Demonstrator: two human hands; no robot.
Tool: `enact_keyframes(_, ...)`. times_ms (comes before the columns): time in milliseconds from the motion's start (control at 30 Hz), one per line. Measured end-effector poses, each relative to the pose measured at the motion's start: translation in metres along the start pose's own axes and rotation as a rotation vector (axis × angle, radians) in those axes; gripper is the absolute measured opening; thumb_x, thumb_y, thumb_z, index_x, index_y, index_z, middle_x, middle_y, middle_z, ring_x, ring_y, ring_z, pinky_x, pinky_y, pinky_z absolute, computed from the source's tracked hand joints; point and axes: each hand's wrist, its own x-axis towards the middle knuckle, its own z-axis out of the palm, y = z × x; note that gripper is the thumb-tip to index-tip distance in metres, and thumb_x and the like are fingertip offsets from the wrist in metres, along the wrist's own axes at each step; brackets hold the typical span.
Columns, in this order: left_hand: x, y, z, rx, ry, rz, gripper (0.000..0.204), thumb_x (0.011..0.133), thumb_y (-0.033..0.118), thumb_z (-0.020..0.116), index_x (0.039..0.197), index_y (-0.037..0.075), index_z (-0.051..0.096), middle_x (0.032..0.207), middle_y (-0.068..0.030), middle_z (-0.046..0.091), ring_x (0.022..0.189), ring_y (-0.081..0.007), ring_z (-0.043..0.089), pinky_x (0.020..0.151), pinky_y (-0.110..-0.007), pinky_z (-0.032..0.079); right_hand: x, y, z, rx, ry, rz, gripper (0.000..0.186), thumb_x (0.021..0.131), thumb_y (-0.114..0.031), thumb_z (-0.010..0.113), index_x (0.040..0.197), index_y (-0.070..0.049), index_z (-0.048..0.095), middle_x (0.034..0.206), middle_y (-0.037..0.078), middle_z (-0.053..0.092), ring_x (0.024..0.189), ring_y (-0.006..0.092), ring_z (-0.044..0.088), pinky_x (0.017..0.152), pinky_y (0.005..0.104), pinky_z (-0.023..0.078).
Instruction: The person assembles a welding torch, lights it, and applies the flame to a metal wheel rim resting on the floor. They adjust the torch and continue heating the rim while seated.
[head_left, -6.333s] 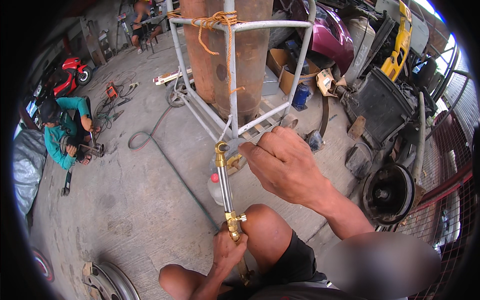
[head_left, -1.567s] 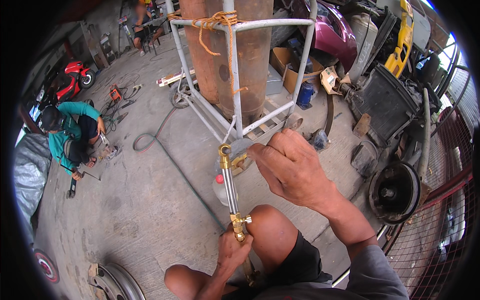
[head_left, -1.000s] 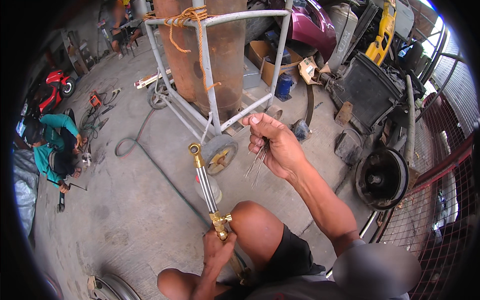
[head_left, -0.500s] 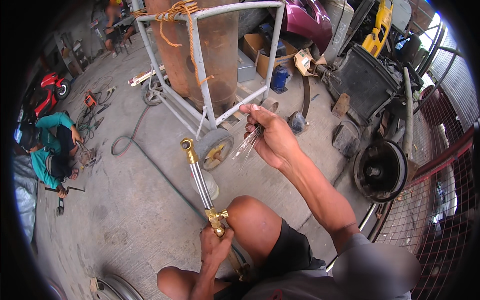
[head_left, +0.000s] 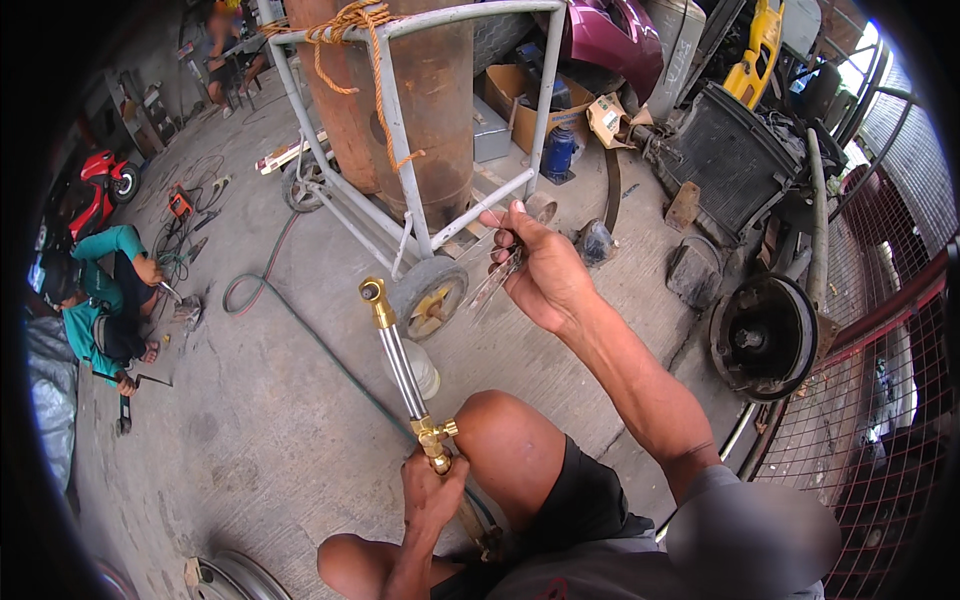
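My left hand [head_left: 432, 488] is closed round the lower part of a cutting torch [head_left: 403, 375], a silver tube with brass fittings. The torch stands up tilted a little to the left, its brass head at the top and a valve knob near my fist. Raised over the floor ahead, my right hand [head_left: 540, 262] grips a torch tip cleaner [head_left: 492, 283], a fan of thin metal wires. Its thumb and forefinger come close together at the top; whether a single wire lies between them is too fine to tell. The wires stay apart from the torch head.
Ahead stands a wheeled grey cart [head_left: 402, 170] with rusty cylinders [head_left: 425, 120] tied by orange rope. A hose [head_left: 310, 335] crosses the floor to my legs. A person in a green shirt [head_left: 90, 310] crouches at left. Black car parts [head_left: 762, 340] and a red mesh fence [head_left: 850, 420] are at right.
My right hand's thumb and fingers have shifted on the tip cleaner, and the wires have turned slightly. The torch and my left hand stay put. The crouching person's hand has moved a little.
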Motion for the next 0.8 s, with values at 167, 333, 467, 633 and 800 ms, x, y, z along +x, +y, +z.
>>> enact_keyframes(167, 0.000, -0.001, 0.000, -0.001, -0.009, 0.008, 0.034, 0.085, 0.010, 0.074, 0.115, -0.005, 0.073, 0.078, -0.0121, 0.069, 0.067, -0.0230, 0.066, 0.067, -0.040, 0.054, -0.003, -0.002, 0.000, 0.008, -0.036, 0.005, 0.048, 0.116, -0.042, 0.053, 0.127, 0.003, 0.065, 0.086, -0.004, 0.051, 0.078, 0.0097, 0.047, 0.074, 0.0270, 0.046)
enact_keyframes(333, 0.000, 0.001, 0.000, -0.008, -0.013, -0.015, 0.034, 0.085, 0.010, 0.074, 0.116, -0.005, 0.073, 0.078, -0.0118, 0.069, 0.067, -0.0226, 0.066, 0.067, -0.040, 0.054, -0.003, -0.002, -0.001, 0.030, -0.051, -0.005, 0.051, 0.115, -0.045, 0.053, 0.127, 0.003, 0.065, 0.085, -0.004, 0.051, 0.079, 0.0097, 0.048, 0.074, 0.0275, 0.046)
enact_keyframes(467, 0.000, 0.000, 0.000, 0.003, -0.011, -0.016, 0.029, 0.085, 0.010, 0.074, 0.108, -0.006, 0.071, 0.077, -0.0122, 0.069, 0.066, -0.0223, 0.066, 0.066, -0.040, 0.054, -0.004, -0.002, -0.001, 0.039, -0.054, -0.003, 0.053, 0.114, -0.047, 0.055, 0.128, 0.003, 0.065, 0.085, -0.004, 0.052, 0.079, 0.0098, 0.048, 0.075, 0.0278, 0.046)
enact_keyframes(633, 0.000, -0.005, 0.001, -0.059, 0.019, -0.006, 0.021, 0.084, 0.009, 0.076, 0.098, -0.004, 0.067, 0.074, -0.0103, 0.067, 0.065, -0.0200, 0.065, 0.063, -0.039, 0.053, -0.008, 0.000, 0.002, 0.026, -0.030, -0.004, 0.055, 0.113, -0.047, 0.056, 0.130, 0.004, 0.064, 0.085, -0.004, 0.052, 0.079, 0.0101, 0.048, 0.075, 0.0277, 0.046)
enact_keyframes(800, -0.003, 0.018, -0.005, -0.256, -0.014, -0.084, 0.017, 0.085, 0.008, 0.077, 0.091, -0.002, 0.065, 0.071, -0.0059, 0.064, 0.063, -0.0141, 0.062, 0.059, -0.035, 0.051, -0.011, 0.004, 0.000, 0.022, 0.009, 0.000, 0.057, 0.113, -0.049, 0.056, 0.131, 0.005, 0.063, 0.087, -0.004, 0.052, 0.080, 0.0102, 0.047, 0.075, 0.0274, 0.045)
